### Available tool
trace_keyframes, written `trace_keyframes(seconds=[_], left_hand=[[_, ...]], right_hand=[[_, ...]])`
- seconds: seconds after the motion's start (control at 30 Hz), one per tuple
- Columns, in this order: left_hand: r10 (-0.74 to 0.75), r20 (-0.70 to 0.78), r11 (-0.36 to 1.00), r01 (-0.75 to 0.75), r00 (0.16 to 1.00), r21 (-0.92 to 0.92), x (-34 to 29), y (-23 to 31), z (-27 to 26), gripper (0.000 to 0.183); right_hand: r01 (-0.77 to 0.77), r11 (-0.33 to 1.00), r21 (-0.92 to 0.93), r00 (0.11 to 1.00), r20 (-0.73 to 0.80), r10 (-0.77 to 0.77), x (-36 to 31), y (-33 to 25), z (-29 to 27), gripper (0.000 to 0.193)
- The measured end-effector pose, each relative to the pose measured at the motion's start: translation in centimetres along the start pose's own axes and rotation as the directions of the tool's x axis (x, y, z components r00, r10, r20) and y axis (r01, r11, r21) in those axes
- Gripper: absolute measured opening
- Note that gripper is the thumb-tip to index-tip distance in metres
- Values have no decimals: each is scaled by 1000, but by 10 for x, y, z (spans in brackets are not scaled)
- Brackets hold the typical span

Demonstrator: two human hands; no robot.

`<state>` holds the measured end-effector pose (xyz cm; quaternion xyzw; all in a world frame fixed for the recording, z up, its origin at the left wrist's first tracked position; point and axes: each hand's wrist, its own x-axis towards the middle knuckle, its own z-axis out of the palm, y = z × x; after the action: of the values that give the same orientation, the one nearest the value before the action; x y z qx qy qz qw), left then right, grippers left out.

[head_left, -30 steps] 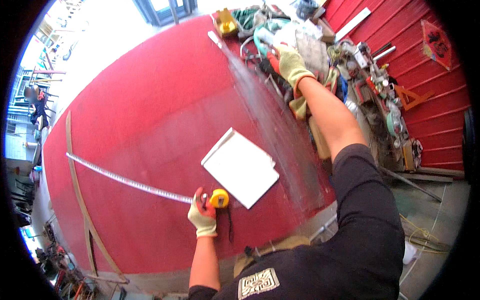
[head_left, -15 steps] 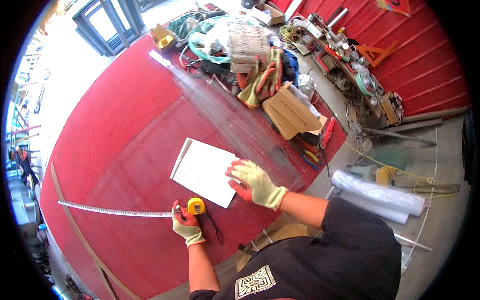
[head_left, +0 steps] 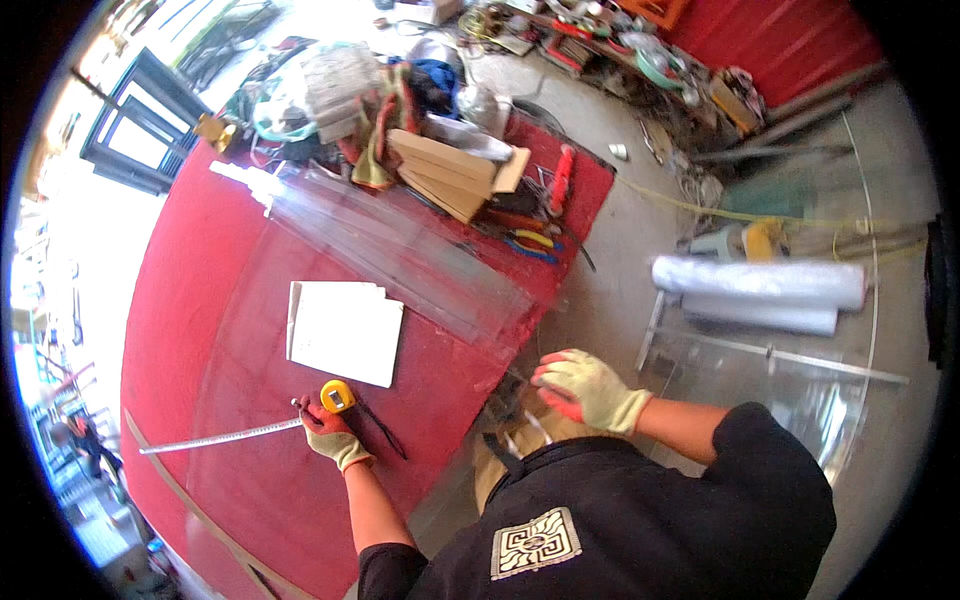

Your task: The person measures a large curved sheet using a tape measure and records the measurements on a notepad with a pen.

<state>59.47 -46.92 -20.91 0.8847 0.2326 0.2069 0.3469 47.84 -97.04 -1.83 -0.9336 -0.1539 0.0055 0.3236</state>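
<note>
Head view: left hand point(head_left: 335, 437), lower left of centre, has its gloved fingers closed on the yellow tape measure point(head_left: 338, 396), and its own fingers cover part of the grip. Some skinny thing pokes out by the fingertips, too small to make out. The blade runs left across the red table point(head_left: 430, 395). Right hand point(head_left: 595, 390), right of centre, is loosely open off the table's edge; can't see anything in it. White paper point(head_left: 345, 335) lies just above the tape, any markings unreadable. Upper-left background's washed out.
</note>
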Motion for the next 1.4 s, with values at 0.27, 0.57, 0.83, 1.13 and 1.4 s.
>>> trace_keyframes(seconds=[0.27, 0.57, 0.83, 1.13, 1.4], left_hand=[[-222, 135, 848, 260, 966, -461, 35, -55, -9, 31], [-343, 11, 683, 257, 939, -684, -30, 47, -63, 37], [-36, -3, 778, 27, 999, -628, -103, 263, 4, 38], [186, 223, 783, -7, 957, -622, -187, 460, 99, 43], [242, 436, 723, 138, 867, -677, -190, 565, 249, 55]], right_hand=[[-723, 688, -63, 681, 104, 725, -250, 66, 29, 33], [-867, 193, -459, -43, 455, 889, -499, 172, 77, 46], [-672, 588, -450, 185, 667, 721, -493, 305, 40, 40], [-891, 97, 443, 135, 55, 989, -413, 589, -155, 39], [-873, 172, 457, 306, 237, 922, -236, 603, -199, 49]])
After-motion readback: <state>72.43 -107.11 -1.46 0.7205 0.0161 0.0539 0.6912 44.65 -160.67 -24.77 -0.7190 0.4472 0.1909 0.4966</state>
